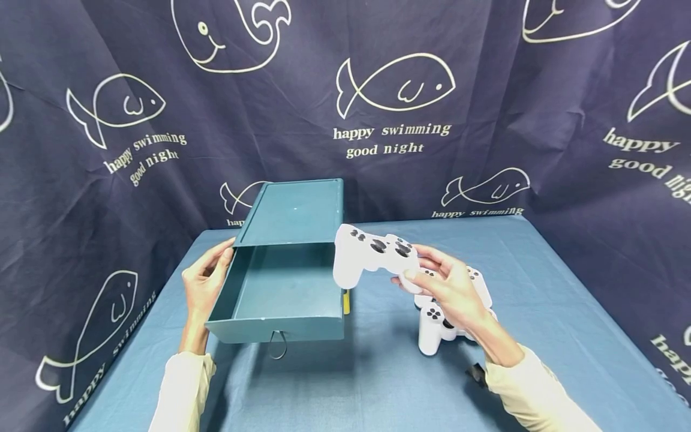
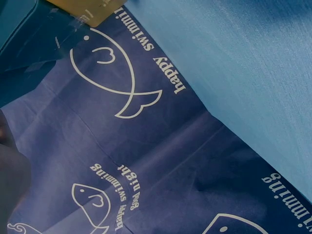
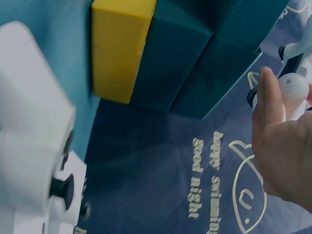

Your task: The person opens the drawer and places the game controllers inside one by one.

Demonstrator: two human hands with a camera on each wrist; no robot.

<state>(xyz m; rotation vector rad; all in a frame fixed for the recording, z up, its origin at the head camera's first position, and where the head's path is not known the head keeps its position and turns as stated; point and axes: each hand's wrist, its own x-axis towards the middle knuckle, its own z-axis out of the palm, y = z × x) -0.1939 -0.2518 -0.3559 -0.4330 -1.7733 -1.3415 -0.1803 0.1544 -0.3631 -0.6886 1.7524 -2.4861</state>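
Right grip (image 1: 450, 288) clamped on white controller (image 1: 372, 252) (judged light, stiff, best held by handle (image 1: 347, 269)), left grip (image 1: 207, 277) on teal box (image 1: 310, 329).

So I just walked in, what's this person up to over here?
They're holding a white game controller up in their right hand, near the right side of an open teal drawer. Their left hand is at the drawer's left side. The drawer sticks out of its teal box toward them, and more white controllers lie on the blue table, partly hidden by the right hand.
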